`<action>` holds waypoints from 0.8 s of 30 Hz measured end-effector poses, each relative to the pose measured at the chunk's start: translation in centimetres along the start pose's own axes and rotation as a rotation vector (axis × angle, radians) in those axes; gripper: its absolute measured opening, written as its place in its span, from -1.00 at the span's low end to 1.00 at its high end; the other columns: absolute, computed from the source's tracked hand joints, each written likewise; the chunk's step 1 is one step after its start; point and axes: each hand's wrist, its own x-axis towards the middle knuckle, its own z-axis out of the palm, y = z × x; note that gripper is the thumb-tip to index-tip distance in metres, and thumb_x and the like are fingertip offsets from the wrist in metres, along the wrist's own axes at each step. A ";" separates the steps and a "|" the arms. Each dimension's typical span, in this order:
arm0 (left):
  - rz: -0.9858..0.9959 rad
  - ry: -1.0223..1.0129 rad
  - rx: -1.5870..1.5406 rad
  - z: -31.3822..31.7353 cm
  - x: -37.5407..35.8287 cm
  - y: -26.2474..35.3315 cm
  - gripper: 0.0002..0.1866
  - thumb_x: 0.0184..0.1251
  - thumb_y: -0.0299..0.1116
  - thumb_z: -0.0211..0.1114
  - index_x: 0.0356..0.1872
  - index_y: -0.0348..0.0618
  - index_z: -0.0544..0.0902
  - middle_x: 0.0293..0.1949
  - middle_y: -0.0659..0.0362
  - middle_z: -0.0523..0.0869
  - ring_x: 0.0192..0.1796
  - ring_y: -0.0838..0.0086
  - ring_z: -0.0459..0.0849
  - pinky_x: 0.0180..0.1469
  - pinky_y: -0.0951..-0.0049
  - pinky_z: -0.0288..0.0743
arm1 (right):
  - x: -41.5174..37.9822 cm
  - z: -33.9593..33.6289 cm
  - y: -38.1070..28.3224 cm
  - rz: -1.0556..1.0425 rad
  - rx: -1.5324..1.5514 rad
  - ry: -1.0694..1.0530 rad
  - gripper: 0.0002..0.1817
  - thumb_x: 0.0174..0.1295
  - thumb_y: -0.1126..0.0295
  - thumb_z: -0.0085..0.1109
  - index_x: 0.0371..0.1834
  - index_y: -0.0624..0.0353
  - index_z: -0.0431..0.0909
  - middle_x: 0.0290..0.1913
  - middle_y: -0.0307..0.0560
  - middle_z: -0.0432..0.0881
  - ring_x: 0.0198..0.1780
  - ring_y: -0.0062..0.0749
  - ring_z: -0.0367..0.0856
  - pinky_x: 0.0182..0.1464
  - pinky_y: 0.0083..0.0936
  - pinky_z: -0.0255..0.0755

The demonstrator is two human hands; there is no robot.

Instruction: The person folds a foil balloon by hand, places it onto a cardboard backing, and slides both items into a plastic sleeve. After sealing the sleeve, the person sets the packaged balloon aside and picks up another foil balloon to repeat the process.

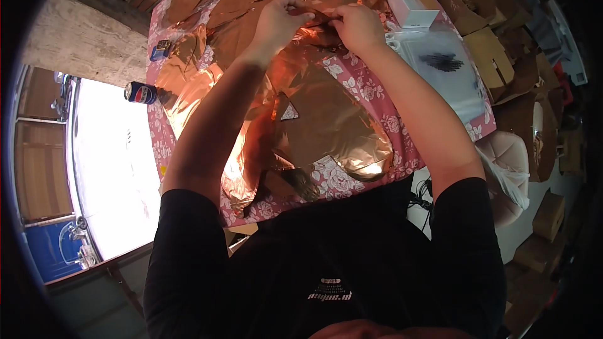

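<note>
Shiny copper-coloured foil sheets [326, 110] lie spread and overlapping over a table with a pink floral cloth [367, 91]. Both my arms reach to the far part of the table. My left hand [279, 22] pinches the foil, thumb and fingers together. Close beside it, my right hand [359, 26] grips the same dark, crumpled stretch of foil with its fingertips. The foil between the two hands is raised and creased. A small triangular gap in the nearer sheet lets the cloth show through.
A white open box [411, 3] stands at the far right above a clear plastic sheet [440, 69] with a dark patch. At the left edge are a blue can [140, 92] and a small blue box [161, 50]. Cardboard [490, 63] and a chair [509, 172] are at right.
</note>
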 end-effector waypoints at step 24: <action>-0.087 -0.027 0.009 -1.5 -0.1 -1.1 -0.61 0.68 -0.11 0.36 -0.05 -0.33 0.81 -0.42 0.24 0.75 -0.35 0.59 0.63 -0.21 0.40 0.55 | 2.0 0.9 2.9 -0.158 0.023 0.314 -0.81 0.23 0.32 0.51 -0.11 0.05 0.88 -0.07 -0.15 0.82 0.10 -0.05 0.73 0.15 -0.07 0.60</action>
